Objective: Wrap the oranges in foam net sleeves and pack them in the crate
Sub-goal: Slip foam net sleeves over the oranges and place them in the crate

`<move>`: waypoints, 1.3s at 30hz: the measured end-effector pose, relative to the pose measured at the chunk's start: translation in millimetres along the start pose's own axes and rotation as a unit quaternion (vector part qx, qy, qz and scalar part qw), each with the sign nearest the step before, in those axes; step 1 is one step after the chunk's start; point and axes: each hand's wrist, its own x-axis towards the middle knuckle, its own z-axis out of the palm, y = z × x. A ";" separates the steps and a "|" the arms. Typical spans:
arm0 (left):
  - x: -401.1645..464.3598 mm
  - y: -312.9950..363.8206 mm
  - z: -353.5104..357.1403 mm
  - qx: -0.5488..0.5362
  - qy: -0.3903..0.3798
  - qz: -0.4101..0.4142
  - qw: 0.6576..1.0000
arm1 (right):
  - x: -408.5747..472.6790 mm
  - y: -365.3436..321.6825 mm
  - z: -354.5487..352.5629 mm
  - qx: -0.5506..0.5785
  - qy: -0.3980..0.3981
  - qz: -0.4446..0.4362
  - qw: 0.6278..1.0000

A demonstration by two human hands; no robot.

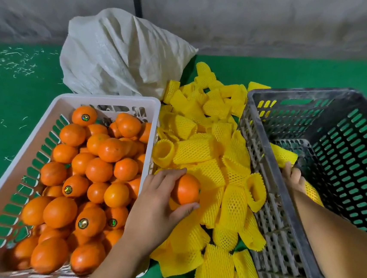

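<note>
Green floor [13, 104], left hand [160, 206] gripping orange [186, 189]

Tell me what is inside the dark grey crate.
Inside the dark grey crate: two oranges in yellow foam net sleeves, one at the near wall, one under the right hand, which rests on it. The forearm and near wall hide part of the crate floor.

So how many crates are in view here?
2. A white crate full of oranges sits on the left; a grey crate sits on the right, with the right hand inside it.
</note>
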 end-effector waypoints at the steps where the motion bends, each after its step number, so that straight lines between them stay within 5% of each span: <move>1: 0.1 -0.1 0.1 -0.004 -0.001 0.001 1.000 | 2.9 5.1 4.0 -0.029 0.002 0.004 1.000; 5: 0.1 0.4 0.3 -0.021 0.006 -0.003 1.000 | 21.9 12.2 0.5 -0.027 -0.060 0.073 0.995; 11: 1.8 -1.0 0.9 -0.042 0.016 -0.005 0.999 | 56.7 7.5 -13.0 0.048 -0.042 0.155 0.986; 14: 2.6 -1.0 1.0 -0.042 0.027 0.002 0.999 | 62.2 10.9 -19.9 -0.068 -0.090 0.115 0.987; 18: 4.3 -1.0 2.5 -0.043 0.031 0.004 0.999 | 62.1 3.6 -29.8 -0.174 -0.024 0.039 0.984; 24: 4.4 -0.4 0.8 -0.081 0.029 -0.007 0.996 | 39.5 -26.9 -66.4 0.062 0.086 -0.074 0.992; 32: -4.3 5.3 -11.0 -0.233 0.048 -0.053 0.970 | -78.7 -101.0 -138.5 0.349 0.253 -0.141 0.891; 39: -35.0 20.5 -19.6 -0.517 -0.028 -0.066 0.853 | -199.0 -165.4 -97.3 0.430 0.011 -0.251 0.867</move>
